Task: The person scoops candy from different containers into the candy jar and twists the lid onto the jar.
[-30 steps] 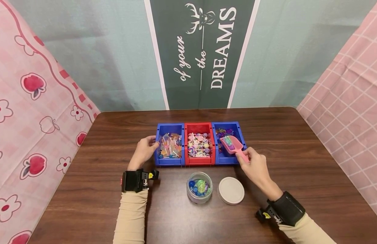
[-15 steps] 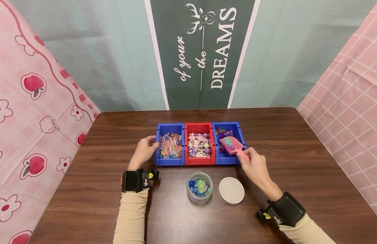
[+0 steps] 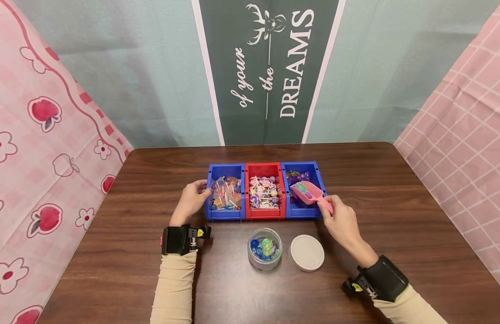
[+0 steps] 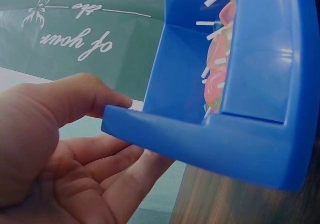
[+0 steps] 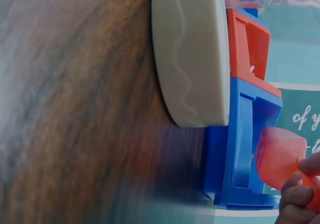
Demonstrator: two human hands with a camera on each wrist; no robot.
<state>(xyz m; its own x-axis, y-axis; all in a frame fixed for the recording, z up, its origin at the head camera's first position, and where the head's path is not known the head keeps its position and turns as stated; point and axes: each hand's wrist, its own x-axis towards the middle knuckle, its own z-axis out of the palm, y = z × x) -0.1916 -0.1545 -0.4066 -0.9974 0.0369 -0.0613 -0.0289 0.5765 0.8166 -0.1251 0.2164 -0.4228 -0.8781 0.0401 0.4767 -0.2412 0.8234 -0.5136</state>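
My right hand [image 3: 342, 222] grips the handle of a pink scoop [image 3: 316, 192]. The scoop, carrying green and purple translucent pieces, is over the right blue bin [image 3: 301, 167], where purple and amber pieces lie. In the right wrist view, fingers [image 5: 298, 195] curl round its handle. My left hand [image 3: 190, 200] pinches the side wall of the left blue bin [image 3: 225, 214]; the left wrist view has thumb and fingers on either side of its rim [image 4: 200, 139]. That bin contains clear, colourful lollipop charms [image 3: 227, 193].
Between the blue bins stands a red bin [image 3: 265, 214] of striped lollipop charms. In front are an uncovered clear jar [image 3: 265, 266] with blue and green pieces and a round white lid [image 3: 306, 253] lying flat. A printed cloth [image 3: 266, 130] hangs behind the table.
My right hand and the scoop handle shift slightly right and up. The scoop tilts a little and the pieces in it look more spread out. My left hand stays put.
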